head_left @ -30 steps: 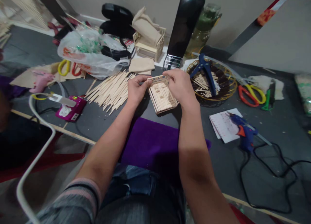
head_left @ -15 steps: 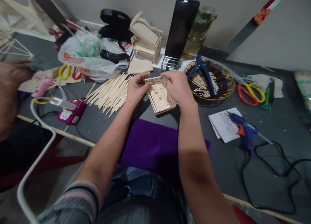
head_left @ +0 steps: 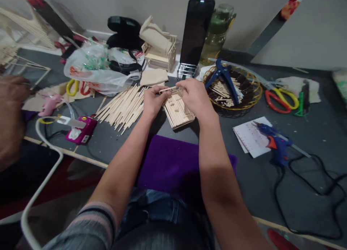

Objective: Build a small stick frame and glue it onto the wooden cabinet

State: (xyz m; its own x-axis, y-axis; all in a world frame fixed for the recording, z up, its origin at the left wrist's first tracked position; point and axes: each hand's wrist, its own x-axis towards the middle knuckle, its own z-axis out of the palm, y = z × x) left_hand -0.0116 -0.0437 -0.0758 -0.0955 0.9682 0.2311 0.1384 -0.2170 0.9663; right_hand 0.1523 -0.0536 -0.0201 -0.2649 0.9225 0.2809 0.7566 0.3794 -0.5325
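Observation:
A small model made of wooden sticks (head_left: pixel 176 112) rests on the dark tabletop, its flat slatted face upward. Along its far edge runs a raised rail of sticks (head_left: pixel 171 88). My left hand (head_left: pixel 154 101) pinches the rail's left end between thumb and fingers. At the other end, my right hand (head_left: pixel 193 94) has its fingers closed on the rail, partly hiding it and the model's right side. To the left of my left hand lies a spread pile of loose wooden sticks (head_left: pixel 121 107).
At right are a wicker basket (head_left: pixel 256 94) holding a blue cutter (head_left: pixel 226 80), scissors (head_left: pixel 279 100) and a blue glue gun (head_left: pixel 279 145) on paper. A phone (head_left: pixel 197 33) stands behind. At left are a pink glue gun (head_left: pixel 50 104), a purple power socket (head_left: pixel 81 130) and another person's hand (head_left: pixel 12 98).
The view has shifted slightly. Both my hands stay on the rail at the model's far edge, with little movement. At left, the other person's hand and a stick frame have moved a little.

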